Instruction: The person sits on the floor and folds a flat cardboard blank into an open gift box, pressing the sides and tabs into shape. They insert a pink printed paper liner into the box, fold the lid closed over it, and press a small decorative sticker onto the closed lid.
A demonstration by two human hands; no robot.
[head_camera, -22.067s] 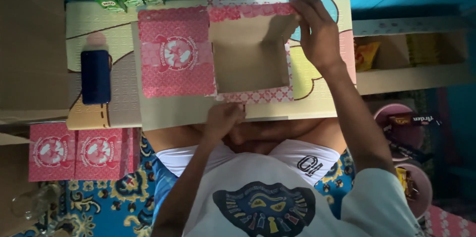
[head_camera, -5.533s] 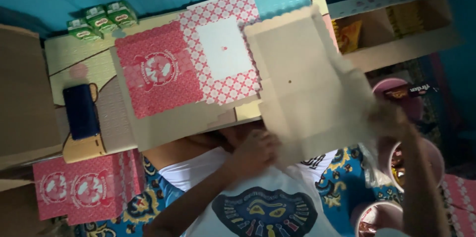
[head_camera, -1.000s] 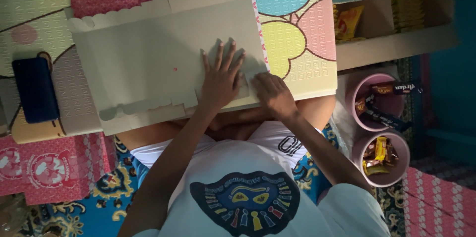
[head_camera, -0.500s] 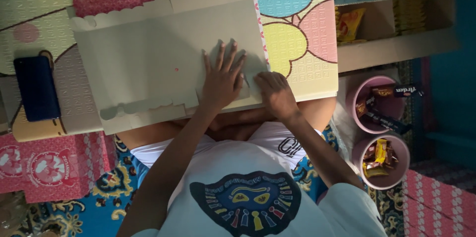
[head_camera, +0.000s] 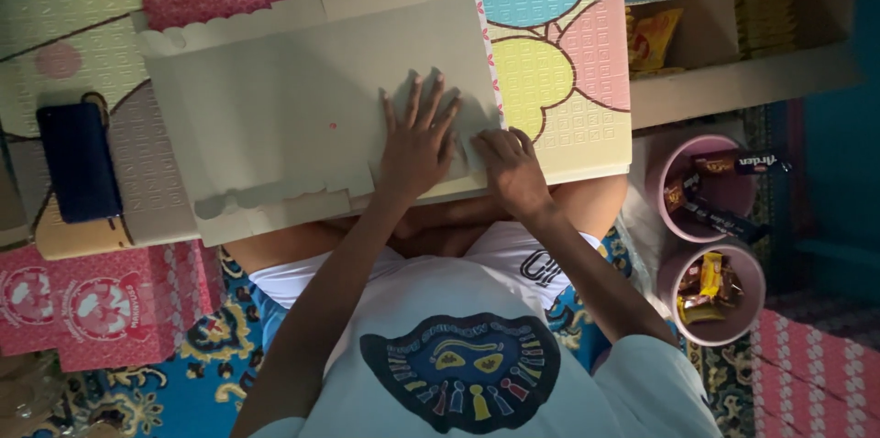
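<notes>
Head view: the left hand (head_camera: pixel 417 147) lay flat, fingers spread, on the flattened cardboard box (head_camera: pixel 302 117) at the worktop's (head_camera: pixel 559 62) centre; the right hand (head_camera: pixel 509 168), knuckles bent, pressed its 4 o'clock edge. Since a second earlier, nothing had shifted: pressing continued

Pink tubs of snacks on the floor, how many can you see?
2. One pink tub sits just below the shelf at the right, holding wrapped bars; the second pink tub sits right beside it, nearer the person's knee, with more wrapped sweets. Others could lie outside the view.
</notes>
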